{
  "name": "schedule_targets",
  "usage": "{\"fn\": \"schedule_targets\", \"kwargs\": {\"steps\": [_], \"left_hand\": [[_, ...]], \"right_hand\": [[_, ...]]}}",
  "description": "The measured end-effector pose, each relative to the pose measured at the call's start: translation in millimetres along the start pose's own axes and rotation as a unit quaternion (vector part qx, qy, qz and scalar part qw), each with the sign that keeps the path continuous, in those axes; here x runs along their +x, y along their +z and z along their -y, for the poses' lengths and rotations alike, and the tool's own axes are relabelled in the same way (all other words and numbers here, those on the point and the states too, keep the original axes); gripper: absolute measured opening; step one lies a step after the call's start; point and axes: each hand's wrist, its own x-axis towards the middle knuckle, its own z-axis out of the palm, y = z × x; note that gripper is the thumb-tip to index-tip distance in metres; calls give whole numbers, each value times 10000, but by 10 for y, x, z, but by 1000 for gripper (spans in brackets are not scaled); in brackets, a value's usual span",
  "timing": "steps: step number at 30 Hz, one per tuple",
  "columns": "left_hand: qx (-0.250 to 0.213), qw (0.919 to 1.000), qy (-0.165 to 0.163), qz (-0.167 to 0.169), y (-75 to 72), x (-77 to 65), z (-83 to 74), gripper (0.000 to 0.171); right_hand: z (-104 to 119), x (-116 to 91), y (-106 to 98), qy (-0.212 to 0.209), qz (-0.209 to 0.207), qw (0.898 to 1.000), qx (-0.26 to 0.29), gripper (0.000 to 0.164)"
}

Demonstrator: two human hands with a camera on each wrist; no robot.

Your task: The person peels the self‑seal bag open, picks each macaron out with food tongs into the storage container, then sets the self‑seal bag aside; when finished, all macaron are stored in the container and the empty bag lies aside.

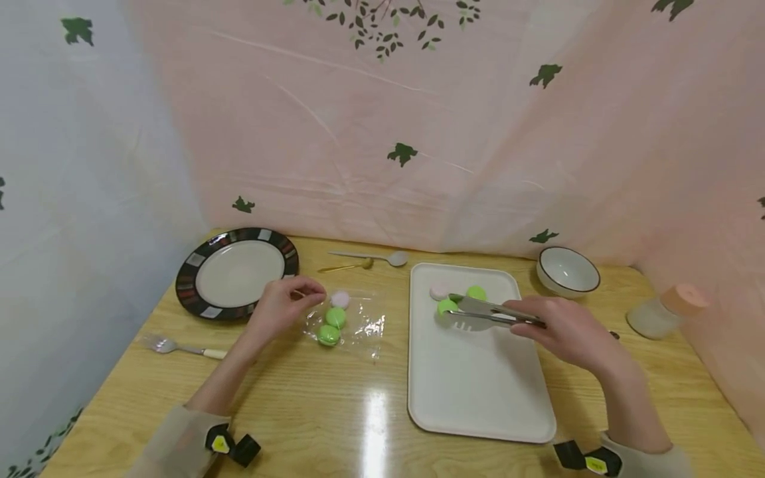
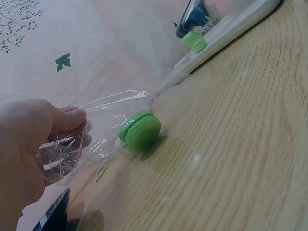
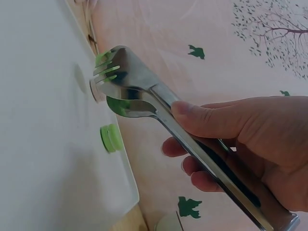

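Note:
My left hand (image 1: 279,307) pinches the edge of a clear plastic bag (image 1: 366,324) between thumb and fingers. Inside the bag lie one pale pink macaron (image 1: 340,299) and two green macarons (image 1: 335,318); the left wrist view shows a green macaron (image 2: 143,132) close up. Metal tongs (image 1: 499,312) are gripped in my right hand (image 1: 568,330) over the white tray (image 1: 481,392). Their forked and spoon-shaped tips are around a green macaron (image 1: 446,307) at the tray's far part; firm contact cannot be told. Beside it sit a pink macaron (image 1: 439,292) and another green macaron (image 3: 111,138).
A dark-rimmed plate (image 1: 239,273) stands at the back left, with a fork (image 1: 185,348) in front. Two spoons (image 1: 370,257) lie behind the bag. At the right are a white bowl (image 1: 568,271) and a jar with a peach lid (image 1: 663,312). A patterned cloth (image 1: 358,133) hangs behind.

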Motion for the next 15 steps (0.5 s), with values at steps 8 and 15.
{"fn": "schedule_targets", "kwargs": {"steps": [8, 15], "left_hand": [[56, 10000, 25, 4, -15, -6, -22, 6], [50, 10000, 18, 23, -13, -7, -18, 6]], "right_hand": [[-7, 10, 92, -142, 37, 9999, -90, 32], [7, 16, 117, -255, 90, 9995, -174, 32]]}}
